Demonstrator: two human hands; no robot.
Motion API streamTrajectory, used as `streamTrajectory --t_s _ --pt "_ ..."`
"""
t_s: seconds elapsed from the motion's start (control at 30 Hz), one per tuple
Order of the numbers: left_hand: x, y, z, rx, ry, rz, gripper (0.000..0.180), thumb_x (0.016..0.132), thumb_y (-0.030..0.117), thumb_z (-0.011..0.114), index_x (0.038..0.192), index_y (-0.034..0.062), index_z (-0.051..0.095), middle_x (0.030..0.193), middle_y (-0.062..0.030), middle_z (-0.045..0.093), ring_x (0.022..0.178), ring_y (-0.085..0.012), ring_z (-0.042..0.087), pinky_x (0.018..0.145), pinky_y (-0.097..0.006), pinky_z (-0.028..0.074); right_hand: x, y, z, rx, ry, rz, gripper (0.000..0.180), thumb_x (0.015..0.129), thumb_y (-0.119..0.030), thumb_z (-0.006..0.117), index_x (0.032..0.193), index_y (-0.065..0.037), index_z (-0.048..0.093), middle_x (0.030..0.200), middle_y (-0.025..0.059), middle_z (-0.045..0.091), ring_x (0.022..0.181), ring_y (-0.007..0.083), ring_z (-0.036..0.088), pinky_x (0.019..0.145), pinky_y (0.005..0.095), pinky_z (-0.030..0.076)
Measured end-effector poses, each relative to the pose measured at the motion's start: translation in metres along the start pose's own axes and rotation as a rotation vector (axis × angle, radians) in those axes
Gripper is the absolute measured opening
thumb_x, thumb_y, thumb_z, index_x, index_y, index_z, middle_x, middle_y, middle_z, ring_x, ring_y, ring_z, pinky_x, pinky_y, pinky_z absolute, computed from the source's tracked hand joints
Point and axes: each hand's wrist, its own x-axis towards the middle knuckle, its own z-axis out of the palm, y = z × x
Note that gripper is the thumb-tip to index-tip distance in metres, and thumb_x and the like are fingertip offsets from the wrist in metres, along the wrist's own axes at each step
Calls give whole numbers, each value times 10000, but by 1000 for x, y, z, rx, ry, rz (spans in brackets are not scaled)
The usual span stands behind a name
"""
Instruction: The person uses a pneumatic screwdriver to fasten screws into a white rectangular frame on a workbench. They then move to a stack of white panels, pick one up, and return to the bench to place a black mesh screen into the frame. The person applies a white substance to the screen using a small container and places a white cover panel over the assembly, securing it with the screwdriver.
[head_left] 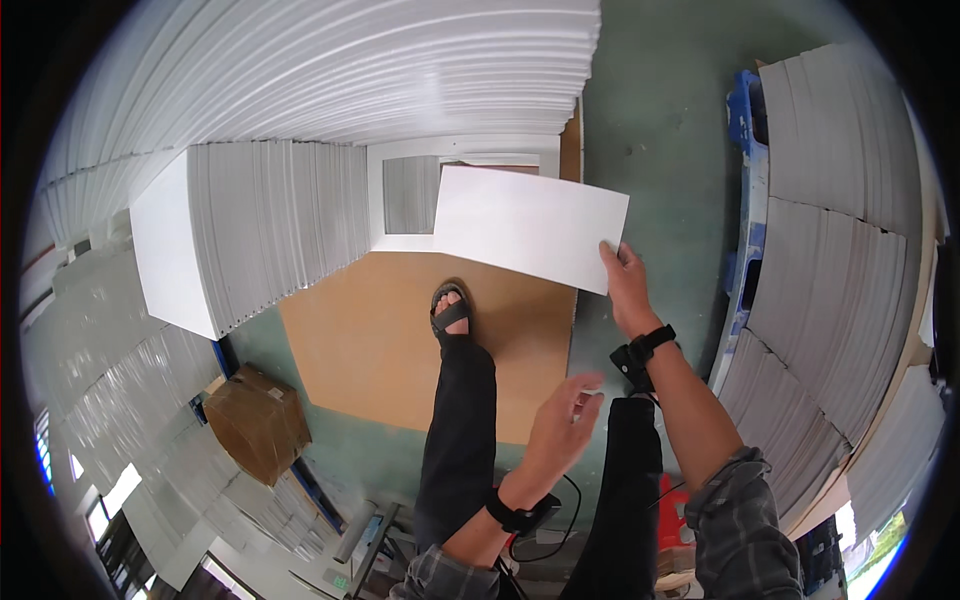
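My right hand (625,285) pinches the lower right corner of a flat white board (530,225), thumb on top. The board is tilted, its left part overlapping a white frame-like piece (405,243) with a rectangular opening. What lies beneath the board is mostly hidden. Below the board, my left hand (563,425) hovers above my legs with nothing in it. Its fingers are apart, loosely bent and slightly blurred. Each wrist wears a black strap with a small device.
Tall stacks of thin white boards (280,200) rise at left and far side. More stacks (830,270) stand at right beside a blue pallet (745,200). My sandalled foot rests on a brown sheet (350,330). A brown carton (258,425) sits lower left.
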Motion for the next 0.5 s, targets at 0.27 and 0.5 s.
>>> streamTrajectory --t_s 0.27,0.5 --pt "7 23 -45 -230 -214 -137 316 1067 168 609 1342 14 632 1239 -106 717 1057 -176 689 961 -337 529 89 60 109 -221 71 -77 379 1029 -315 638 1069 61 636 862 53 602 807 138 495 761 306 452" --pt "11 28 -80 -222 -217 -182 321 1072 186 606 1342 13 631 1188 -103 728 1067 -169 678 970 -327 518 106 64 152 -286 92 -166 397 1010 -300 644 1139 76 650 877 115 674 816 206 587 800 362 492"
